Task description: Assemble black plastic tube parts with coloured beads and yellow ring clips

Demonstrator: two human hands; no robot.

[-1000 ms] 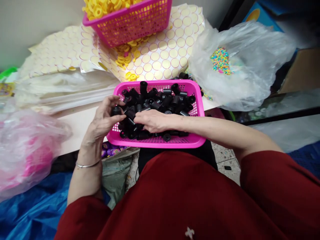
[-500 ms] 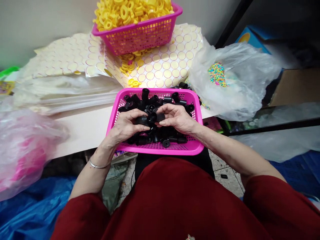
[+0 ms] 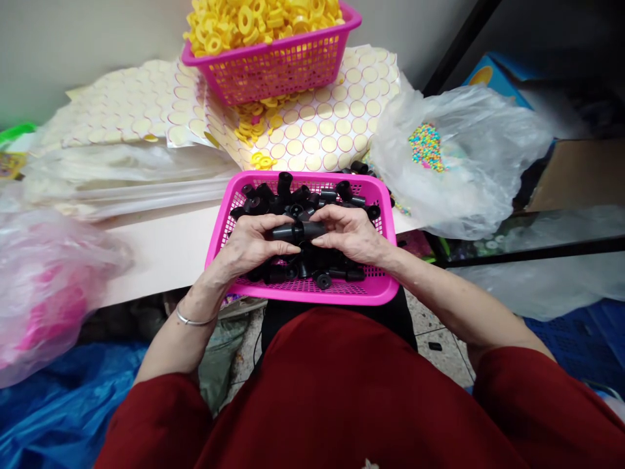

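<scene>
Fingers closed, my left hand (image 3: 249,243) and right hand (image 3: 352,233) each pinch a black plastic cylinder (image 3: 284,232), ends meeting, long axes running left to right.

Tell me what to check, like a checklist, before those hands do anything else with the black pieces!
1. Left hand has hold of a black piece: ok, pinched between thumb and fingers.
2. Right hand has hold of a second black piece: ok, also pinched.
3. Held pieces lined up end to end: ok.
4. Held pieces fully joined: cannot tell; the meeting point is too small and dark.
5. Pink basket underneath the held pieces: ok.
6. Every dark piece inside it: not ok; some black pieces lie beyond its far rim.
</scene>
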